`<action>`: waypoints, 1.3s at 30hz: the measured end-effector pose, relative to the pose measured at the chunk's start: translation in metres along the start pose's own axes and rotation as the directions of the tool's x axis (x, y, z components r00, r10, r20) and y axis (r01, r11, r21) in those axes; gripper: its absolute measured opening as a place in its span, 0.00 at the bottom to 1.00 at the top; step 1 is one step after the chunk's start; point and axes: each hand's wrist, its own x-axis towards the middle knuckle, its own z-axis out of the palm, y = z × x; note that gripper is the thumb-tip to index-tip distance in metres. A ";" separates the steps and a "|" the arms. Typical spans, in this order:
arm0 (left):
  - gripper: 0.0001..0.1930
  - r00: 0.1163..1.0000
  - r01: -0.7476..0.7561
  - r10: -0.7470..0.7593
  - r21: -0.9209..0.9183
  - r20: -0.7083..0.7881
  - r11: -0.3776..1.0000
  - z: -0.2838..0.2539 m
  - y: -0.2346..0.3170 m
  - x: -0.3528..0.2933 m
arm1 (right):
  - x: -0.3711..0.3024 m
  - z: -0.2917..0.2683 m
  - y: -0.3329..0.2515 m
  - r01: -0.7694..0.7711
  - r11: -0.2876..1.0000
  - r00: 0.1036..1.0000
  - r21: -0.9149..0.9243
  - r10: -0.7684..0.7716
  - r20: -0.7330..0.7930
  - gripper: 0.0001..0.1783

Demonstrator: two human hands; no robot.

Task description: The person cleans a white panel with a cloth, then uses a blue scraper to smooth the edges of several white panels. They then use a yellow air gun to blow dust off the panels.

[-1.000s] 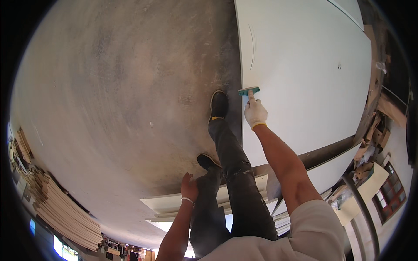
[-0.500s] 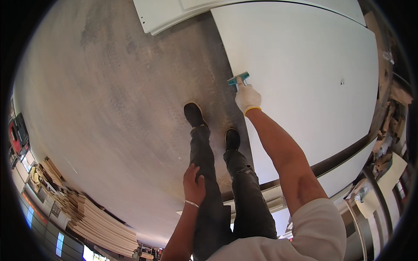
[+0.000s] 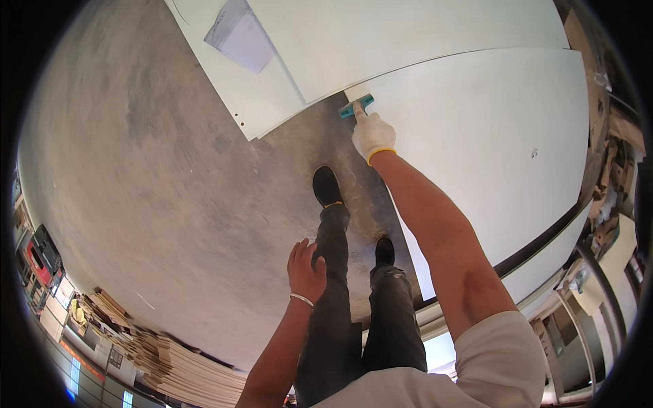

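In a white work glove with a yellow cuff, my right hand (image 3: 374,136) grips a teal scraper (image 3: 366,102) with a wide flat head. My index finger lies stretched along it. The scraper rests at the left edge of a large white panel (image 3: 476,149), close to its far corner, and overhangs that edge. Bare except for a pale wristband, my left hand (image 3: 307,273) hangs beside my left thigh with its fingers apart and nothing in it.
Beyond the far edge lies another white panel (image 3: 408,34), with a sheet of paper (image 3: 241,37) on it. Cut boards (image 3: 187,370) are stacked at the lower left. A red and black machine (image 3: 42,255) stands far left. Scraps and a curved dark rail (image 3: 605,289) line the right.
I have stepped forward along the panel. My right hand has carried the scraper along the left edge towards the far corner. The far panel and its paper have come further into view.
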 end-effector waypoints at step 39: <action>0.11 0.765 0.640 -0.303 -0.725 0.568 0.256 0.207 -0.001 0.227 | -0.103 0.107 0.091 -0.200 0.812 0.977 0.548 0.124 0.174 0.38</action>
